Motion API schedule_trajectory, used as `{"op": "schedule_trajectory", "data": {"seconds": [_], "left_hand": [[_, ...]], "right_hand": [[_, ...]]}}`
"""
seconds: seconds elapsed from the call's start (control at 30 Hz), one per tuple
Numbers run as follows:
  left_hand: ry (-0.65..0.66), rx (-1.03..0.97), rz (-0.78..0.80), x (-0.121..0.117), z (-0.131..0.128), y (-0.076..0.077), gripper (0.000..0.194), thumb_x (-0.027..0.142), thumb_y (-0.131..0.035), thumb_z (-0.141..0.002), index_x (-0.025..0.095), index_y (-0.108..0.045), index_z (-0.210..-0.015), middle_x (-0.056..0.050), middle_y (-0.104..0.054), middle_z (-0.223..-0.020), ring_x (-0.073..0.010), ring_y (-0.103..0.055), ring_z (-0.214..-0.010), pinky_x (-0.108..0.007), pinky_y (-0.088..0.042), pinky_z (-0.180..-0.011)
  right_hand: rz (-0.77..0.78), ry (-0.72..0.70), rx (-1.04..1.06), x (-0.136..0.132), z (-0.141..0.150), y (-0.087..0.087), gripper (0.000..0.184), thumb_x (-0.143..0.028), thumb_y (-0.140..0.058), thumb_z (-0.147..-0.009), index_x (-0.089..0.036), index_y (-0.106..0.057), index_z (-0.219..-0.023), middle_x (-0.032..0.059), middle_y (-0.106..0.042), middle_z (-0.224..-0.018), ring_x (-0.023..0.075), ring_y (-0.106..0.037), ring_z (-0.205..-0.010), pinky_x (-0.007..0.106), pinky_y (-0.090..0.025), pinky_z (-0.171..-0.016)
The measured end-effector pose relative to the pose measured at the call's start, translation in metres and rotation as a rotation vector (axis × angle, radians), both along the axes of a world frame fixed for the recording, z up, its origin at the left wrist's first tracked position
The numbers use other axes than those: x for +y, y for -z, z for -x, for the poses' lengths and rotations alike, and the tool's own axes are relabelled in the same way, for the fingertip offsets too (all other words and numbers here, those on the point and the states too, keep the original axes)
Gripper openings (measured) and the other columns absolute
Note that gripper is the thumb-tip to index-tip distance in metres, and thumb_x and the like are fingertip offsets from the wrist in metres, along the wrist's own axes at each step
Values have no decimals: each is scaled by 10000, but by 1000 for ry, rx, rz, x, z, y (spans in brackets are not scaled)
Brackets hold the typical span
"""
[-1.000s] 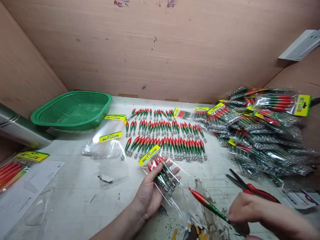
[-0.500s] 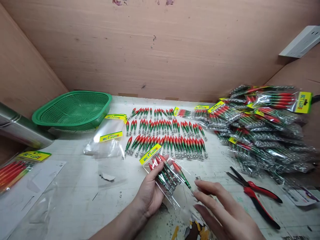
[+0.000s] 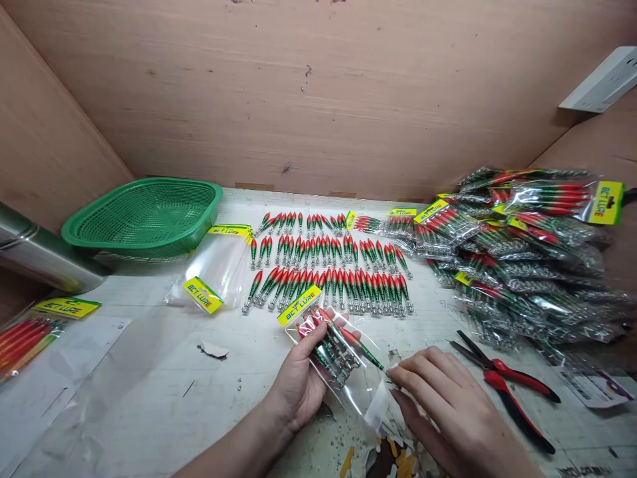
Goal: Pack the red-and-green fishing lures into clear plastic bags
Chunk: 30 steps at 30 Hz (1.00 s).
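My left hand (image 3: 298, 385) grips a clear bag (image 3: 331, 348) with a yellow header card, holding several red and green lures. My right hand (image 3: 442, 405) pinches the bag's open lower end, fingers drawn together at the plastic flap. Just beyond the bag lie rows of loose red and green lures (image 3: 328, 265) on the white table (image 3: 149, 372). Left of the rows sit empty bags with yellow cards (image 3: 213, 269).
A green plastic basket (image 3: 144, 216) stands at the back left, a metal cylinder (image 3: 34, 255) beside it. A big heap of filled lure bags (image 3: 527, 252) occupies the right. Red-handled pliers (image 3: 502, 385) lie near my right hand. Another lure pack (image 3: 34, 328) is at the left edge.
My right hand pushed a single lure into the bag and now pinches the bag's open end. One empty bag at the left has shifted and turned.
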<state>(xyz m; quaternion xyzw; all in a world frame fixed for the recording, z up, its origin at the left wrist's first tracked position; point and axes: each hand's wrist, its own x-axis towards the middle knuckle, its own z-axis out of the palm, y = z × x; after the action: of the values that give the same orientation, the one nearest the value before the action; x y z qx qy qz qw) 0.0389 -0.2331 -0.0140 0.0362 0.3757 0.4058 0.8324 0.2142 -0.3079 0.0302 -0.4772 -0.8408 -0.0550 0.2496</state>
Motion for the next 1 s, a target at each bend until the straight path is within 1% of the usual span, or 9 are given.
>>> {"op": "schedule_trajectory", "data": {"seconds": [0.13,0.17,0.23,0.37,0.47,0.53,0.63,0.8,1.0], "left_hand": [[6,2,34,0,0,-2,379,221,-624,-806,137,-591,-1175,-121,-708,-1005,-249,-690,-873,-390,-547,-819],[5,1,35,0,0,-3,372,220,-626,-805,132,-594,-1165,-122,-709,-997,-248,-689,-874,-389,-546,-824],[-3,3,23,-1,-1,-4,358,204,-628,-802,125,-595,-1149,-120,-709,-989,-243,-688,-875,-385,-542,-832],[11,14,-39,-3,-3,-4,358,131,-646,-773,139,-590,-1127,-98,-714,-973,-221,-691,-853,-367,-543,-827],[27,29,-49,-3,-3,-1,296,122,-633,-776,100,-616,-1070,-110,-721,-904,-210,-691,-820,-348,-544,-817],[27,38,-39,-2,-3,1,274,136,-627,-781,88,-634,-1051,-113,-723,-880,-201,-689,-799,-337,-546,-810],[30,46,-29,-2,-2,3,293,143,-640,-772,95,-642,-1061,-107,-726,-881,-196,-688,-788,-330,-550,-796],[36,33,-21,-3,-2,3,319,143,-652,-764,107,-631,-1080,-110,-726,-911,-206,-692,-808,-332,-554,-784],[-12,72,8,-1,-3,-1,348,95,-633,-758,107,-599,-1104,-125,-709,-1016,-205,-696,-771,-335,-573,-733]], "right_hand": [[129,-15,77,-2,0,-3,129,-79,-513,-836,-153,-570,-925,58,-587,-778,172,-520,-741,298,-438,-656],[140,-18,92,-2,0,-4,131,-77,-513,-837,-154,-567,-929,58,-580,-779,173,-515,-742,298,-439,-650],[141,-28,118,-1,2,-1,144,-71,-495,-844,-154,-567,-936,58,-569,-778,175,-508,-744,301,-438,-640],[155,-40,157,4,7,10,173,-58,-455,-863,-150,-567,-956,66,-559,-802,179,-503,-764,310,-444,-645],[160,-35,140,4,7,14,178,-63,-455,-864,-143,-560,-983,71,-555,-812,180,-507,-763,307,-451,-637],[166,-47,123,3,6,14,170,-68,-465,-860,-139,-557,-984,73,-555,-810,179,-513,-761,301,-461,-633],[163,-65,115,1,6,10,166,-75,-460,-863,-145,-558,-976,73,-561,-809,176,-529,-758,296,-479,-640],[182,-72,53,1,8,7,192,-128,-454,-877,-147,-555,-1039,91,-587,-869,168,-573,-769,272,-518,-650],[177,-94,60,-3,0,12,231,-39,-401,-862,-144,-560,-993,84,-575,-850,133,-562,-743,234,-510,-651]]}}
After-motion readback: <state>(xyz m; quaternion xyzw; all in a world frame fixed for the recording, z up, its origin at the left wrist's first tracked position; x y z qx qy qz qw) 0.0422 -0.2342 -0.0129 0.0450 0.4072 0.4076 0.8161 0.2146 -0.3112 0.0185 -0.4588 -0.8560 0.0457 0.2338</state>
